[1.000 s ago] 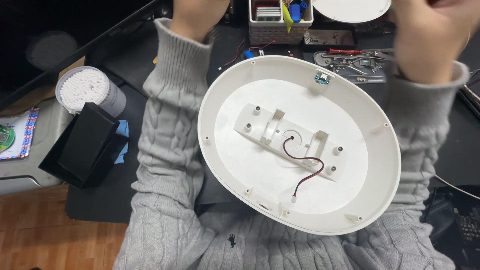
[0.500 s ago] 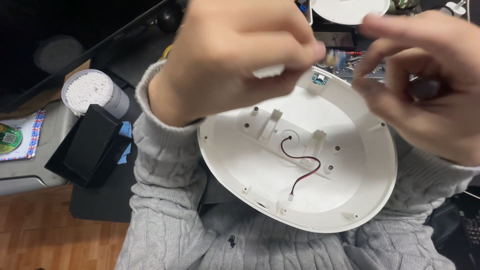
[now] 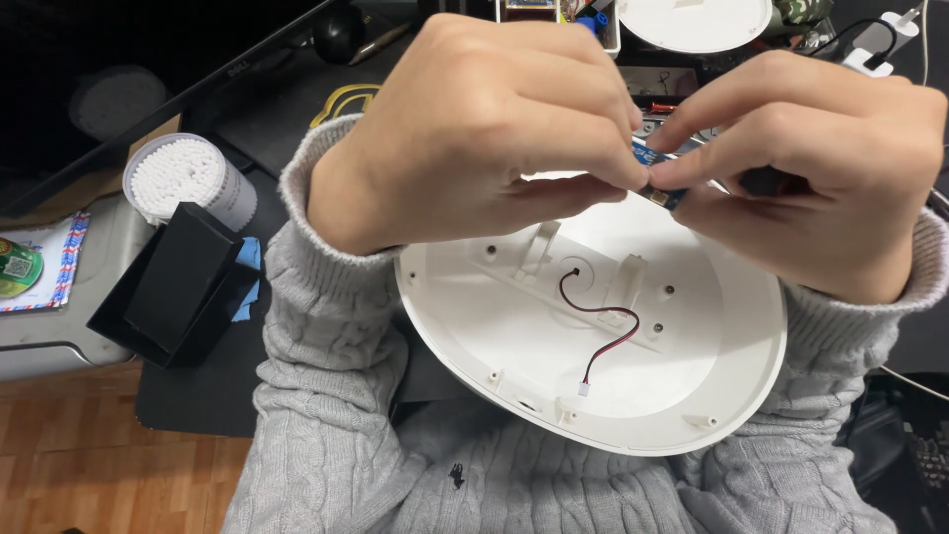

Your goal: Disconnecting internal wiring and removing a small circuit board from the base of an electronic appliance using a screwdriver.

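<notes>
A: Hands?
B: Left hand (image 3: 484,129) & right hand (image 3: 801,148) meet fingertip to fingertip, both pinching a small blue part (image 3: 654,170) between them, above the far rim of the white shell (image 3: 593,336).
A: Shell where?
B: On the lap, open side up, red/black wire (image 3: 598,331) loose inside.
A: Nearby?
B: Swab tub (image 3: 188,178) & black box (image 3: 178,282) to the left, well apart from the hands.

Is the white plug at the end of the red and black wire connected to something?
No, the white plug of the red and black wire lies loose on the white round housing.
</notes>
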